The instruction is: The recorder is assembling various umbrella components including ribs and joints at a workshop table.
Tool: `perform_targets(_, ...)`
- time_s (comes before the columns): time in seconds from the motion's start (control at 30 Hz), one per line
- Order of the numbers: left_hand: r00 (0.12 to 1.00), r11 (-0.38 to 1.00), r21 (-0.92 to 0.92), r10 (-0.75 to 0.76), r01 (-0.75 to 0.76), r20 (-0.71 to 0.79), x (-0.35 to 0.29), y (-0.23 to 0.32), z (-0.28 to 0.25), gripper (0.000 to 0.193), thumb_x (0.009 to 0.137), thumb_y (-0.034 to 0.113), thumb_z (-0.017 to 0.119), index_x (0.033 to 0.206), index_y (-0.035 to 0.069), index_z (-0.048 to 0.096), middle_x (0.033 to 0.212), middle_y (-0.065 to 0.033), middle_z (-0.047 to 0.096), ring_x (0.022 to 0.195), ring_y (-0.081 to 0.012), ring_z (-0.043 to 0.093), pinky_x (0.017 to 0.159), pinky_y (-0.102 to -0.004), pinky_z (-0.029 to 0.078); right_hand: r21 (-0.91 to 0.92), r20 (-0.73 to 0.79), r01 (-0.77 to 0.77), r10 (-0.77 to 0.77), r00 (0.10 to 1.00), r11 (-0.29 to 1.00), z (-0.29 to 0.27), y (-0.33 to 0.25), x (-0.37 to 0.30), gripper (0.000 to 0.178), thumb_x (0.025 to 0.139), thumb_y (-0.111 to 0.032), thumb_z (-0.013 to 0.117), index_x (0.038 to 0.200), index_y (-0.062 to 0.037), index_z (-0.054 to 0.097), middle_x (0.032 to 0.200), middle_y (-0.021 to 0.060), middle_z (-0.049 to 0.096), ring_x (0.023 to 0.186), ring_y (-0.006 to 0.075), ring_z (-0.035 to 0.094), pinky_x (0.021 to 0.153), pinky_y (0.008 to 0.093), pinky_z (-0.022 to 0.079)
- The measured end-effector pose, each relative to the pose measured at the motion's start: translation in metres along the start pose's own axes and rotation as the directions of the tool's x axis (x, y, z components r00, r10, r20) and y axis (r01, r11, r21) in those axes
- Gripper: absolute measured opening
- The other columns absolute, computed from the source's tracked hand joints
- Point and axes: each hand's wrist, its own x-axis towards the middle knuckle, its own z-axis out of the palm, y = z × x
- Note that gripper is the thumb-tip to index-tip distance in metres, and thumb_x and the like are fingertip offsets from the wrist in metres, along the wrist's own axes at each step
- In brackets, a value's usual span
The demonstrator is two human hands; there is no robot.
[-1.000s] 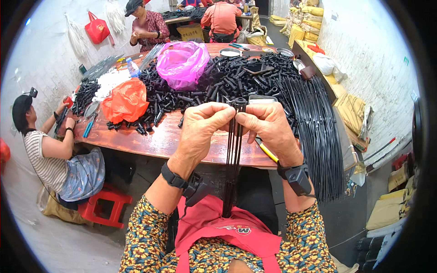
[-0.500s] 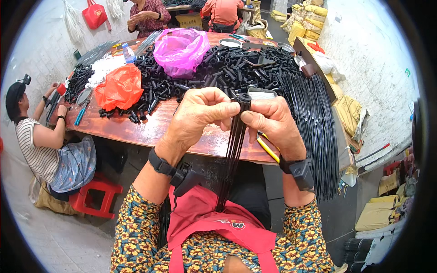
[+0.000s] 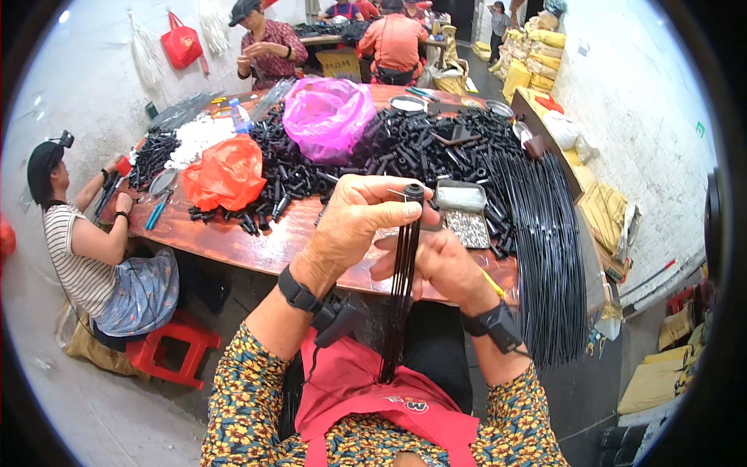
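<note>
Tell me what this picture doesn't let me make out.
Head view: right grip, outline blurred, partly hidden behind the bundle of thin black strands.
Head view: small silvery pieces in the rectangular metal tin, too small to identify.
Head view: far person in blue and red, head cut off by top edge.

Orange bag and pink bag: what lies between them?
In the head view, heaped black parts fill the stretch between the orange bag and the pink bag.
</note>
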Motion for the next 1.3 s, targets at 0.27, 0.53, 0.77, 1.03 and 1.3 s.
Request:
perform_targets(0.27,0.978,0.985,0.0,0.169,-0.17,-0.125,-0.006,0.016,0.017,0.027,0.079,0.002,0.067,0.105,-0.003,0.063,0.088,-0.0115,0.066,0.079,-0.0241,0.068,0.075,-0.0342,0.055,-0.239,-0.077,-0.103,0.087,0.993,0.965,0.027,0.014,-0.004,0.023,0.08,-0.018,0.072,0.097,-0.0031,0.067,0.082,0.0026,0.068,0.068,0.0062,0.059,0.052,0.0213,0.043)
perform_targets(0.53,0.964,0.967,-0.242,0.134,-0.077,0.229,-0.007,-0.01,0.011,0.049,0.091,0.043,0.057,0.102,-0.005,0.057,0.083,-0.013,0.061,0.074,-0.0256,0.064,0.068,-0.0357,0.053,-0.273,0.193,0.014,0.041,0.98,0.962,0.004,0.016,0.0,0.015,0.083,-0.013,0.066,0.094,-0.0034,0.069,0.082,0.0003,0.068,0.07,0.0081,0.06,0.052,0.0229,0.046)
perform_targets(0.77,0.951,0.923,-0.356,0.229,-0.144,0.21,-0.01,-0.044,0.015,0.047,0.091,0.046,0.058,0.092,-0.002,0.057,0.065,-0.0047,0.054,0.053,-0.0118,0.048,0.051,-0.0248,0.039,-0.577,0.029,0.1,-0.102,0.994,0.81,-0.011,0.012,-0.02,0.03,0.083,-0.02,0.071,0.107,-0.0031,0.066,0.088,0.0001,0.065,0.08,0.0077,0.059,0.069,0.0239,0.048)
perform_targets(1.03,0.986,0.949,-0.268,0.159,-0.168,-0.056,-0.008,-0.063,0.027,0.037,0.091,0.037,0.062,0.091,0.0,0.06,0.066,-0.0022,0.053,0.053,-0.0082,0.045,0.049,-0.0217,0.035,-0.663,-0.259,0.19,-0.46,0.85,0.724,0.002,-0.046,-0.026,0.029,0.077,-0.019,0.075,0.095,0.0006,0.063,0.088,0.0138,0.065,0.08,0.0203,0.065,0.071,0.0304,0.052)
perform_targets(1.3,0.987,0.952,-0.258,0.153,-0.162,-0.056,-0.002,-0.069,0.032,0.037,0.091,0.037,0.061,0.091,0.0,0.061,0.063,-0.002,0.051,0.052,-0.0089,0.044,0.048,-0.022,0.033,-0.796,-0.263,0.171,-0.586,0.767,0.581,-0.016,-0.029,-0.022,0.021,0.082,-0.02,0.07,0.083,-0.0001,0.063,0.076,0.0123,0.062,0.066,0.025,0.063,0.058,0.0342,0.049)
